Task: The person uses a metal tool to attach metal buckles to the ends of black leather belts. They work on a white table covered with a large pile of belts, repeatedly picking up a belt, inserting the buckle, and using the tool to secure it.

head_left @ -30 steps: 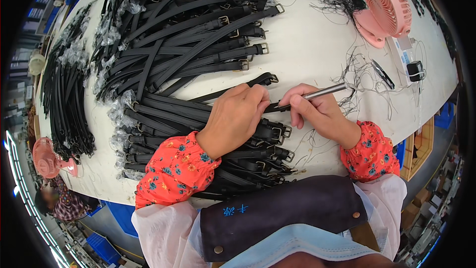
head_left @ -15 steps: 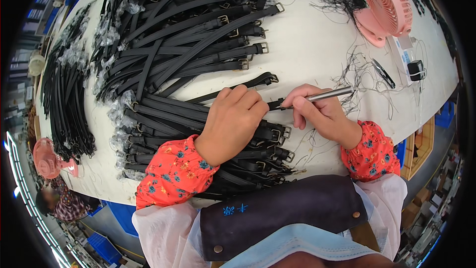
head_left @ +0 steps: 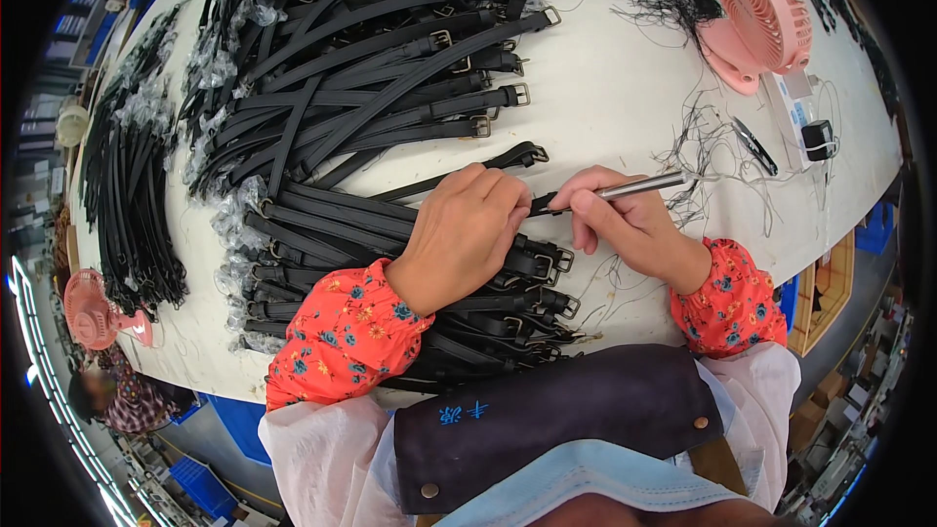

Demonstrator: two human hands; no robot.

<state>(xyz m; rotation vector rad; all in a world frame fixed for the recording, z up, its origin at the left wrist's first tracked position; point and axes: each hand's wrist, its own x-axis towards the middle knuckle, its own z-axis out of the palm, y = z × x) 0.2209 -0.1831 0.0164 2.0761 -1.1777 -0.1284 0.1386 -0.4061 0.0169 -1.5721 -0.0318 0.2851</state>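
My left hand (head_left: 457, 229) is closed on a black belt (head_left: 545, 203), its end sticking out past the fingertips toward the right. My right hand (head_left: 639, 234) grips a silver pen-shaped tool (head_left: 646, 184) between thumb and fingers, with a pale cord trailing from its right end. The tool's working tip is hidden by the right fingers, close to the belt's end. Beneath and around my left hand lies a pile of black belts (head_left: 332, 224), several with metal buckles (head_left: 561, 260). One loose belt with a dark buckle (head_left: 534, 153) lies just beyond the left hand.
More black belts (head_left: 381, 102) heap up at the far left. A pink fan (head_left: 756, 10) stands at the far right near scissors-like snips (head_left: 754, 144), a black plug (head_left: 818, 139) and scattered dark threads (head_left: 698, 146). Another pink fan (head_left: 91, 310) and a person (head_left: 132, 395) are at the left.
My left hand has shifted slightly down and its fingers have curled a little. The right hand and its tool have moved slightly left. The piles look unchanged.
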